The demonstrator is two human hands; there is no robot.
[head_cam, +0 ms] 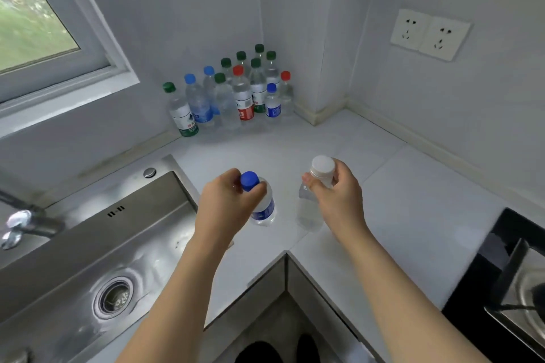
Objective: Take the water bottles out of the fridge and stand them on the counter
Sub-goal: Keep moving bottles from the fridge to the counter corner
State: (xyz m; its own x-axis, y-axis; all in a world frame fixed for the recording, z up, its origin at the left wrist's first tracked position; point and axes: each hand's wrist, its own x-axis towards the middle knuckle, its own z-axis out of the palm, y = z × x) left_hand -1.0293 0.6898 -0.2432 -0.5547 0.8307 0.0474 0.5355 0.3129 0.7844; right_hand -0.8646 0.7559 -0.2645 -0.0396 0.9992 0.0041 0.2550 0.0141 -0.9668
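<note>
Leftmost, a brushed stainless-steel sink point(97, 247) sits sunk into the pale, smooth counter point(413, 215), its round drain point(113, 298) ringed in metal and a chrome tap point(26, 225) jutting in from the edge under a white-framed window point(44, 23). Next along, the left hand point(227, 203) reaches over the counter's inner corner, fingers curled round the neck of a small clear plastic bottle point(264, 209) with a ribbed blue cap point(249, 181) and a blue label; its base looks to be at the counter surface, though whether it truly rests there I cannot tell. Behind, in the far corner against the grey walls, a cluster of upright bottles point(233, 94) stands packed together, clear-bodied with green, blue and red caps and printed labels. Just beside the blue-capped one, the right hand point(336, 194) pinches the neck of a taller, label-free clear bottle point(309, 209) below its wide white cap point(323, 166), thumb on the near side and fingers wrapped behind, the bottle upright over the counter. Higher right, a pair of white wall sockets point(429, 34) is set into the wall, and at the far right edge a glossy black stove point(507, 259) with a steel burner tray abuts the counter.
</note>
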